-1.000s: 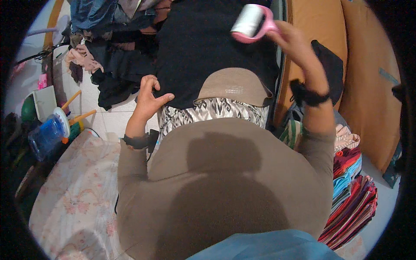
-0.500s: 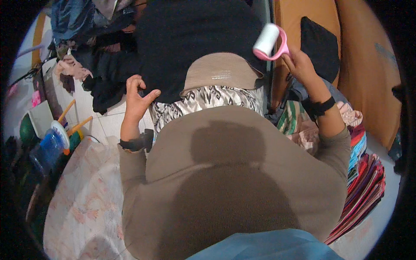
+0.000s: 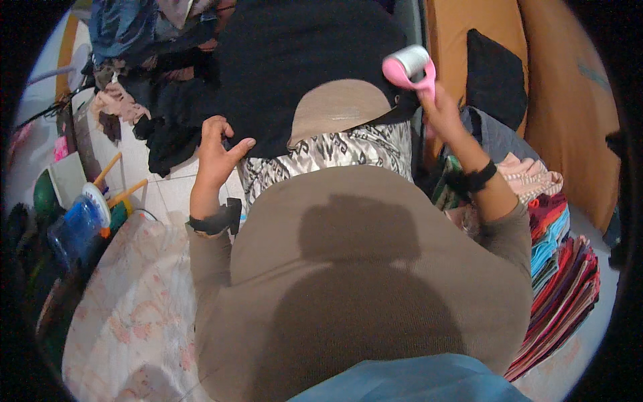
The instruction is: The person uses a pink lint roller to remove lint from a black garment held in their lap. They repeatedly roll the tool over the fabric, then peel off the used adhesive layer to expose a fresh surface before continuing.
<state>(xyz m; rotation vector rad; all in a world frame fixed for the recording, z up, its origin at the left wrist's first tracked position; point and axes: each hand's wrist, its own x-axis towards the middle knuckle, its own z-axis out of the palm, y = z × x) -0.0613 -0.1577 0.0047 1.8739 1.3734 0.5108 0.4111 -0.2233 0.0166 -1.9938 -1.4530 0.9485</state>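
A black cloth [image 3: 301, 40] lies spread before me, over my lap at its near edge. My right hand [image 3: 442, 115] is closed round the handle of a lint roller [image 3: 408, 61] with a pink frame and a white roll. The roller is held above the right part of the cloth, and I cannot tell whether it touches. At the cloth's left near edge rests my left hand [image 3: 221, 151], its thumb stretched away from bent fingers, with nothing visible gripped. Between the hands lies the beige hem of my top [image 3: 338, 107], over patterned black-and-white fabric [image 3: 362, 144].
Folded colourful cloths [image 3: 562, 301] are stacked at the right. A black cloth piece [image 3: 495, 77] lies on an orange-brown cushioned surface [image 3: 445, 27]. Crumpled dark clothes [image 3: 174, 124] are heaped at the left, near a blue plastic bottle [image 3: 77, 231] and wooden sticks [image 3: 127, 192].
My right hand has shifted left and slightly down, and the lint roller has turned in it. My left hand stays at the cloth's edge, almost unmoved.
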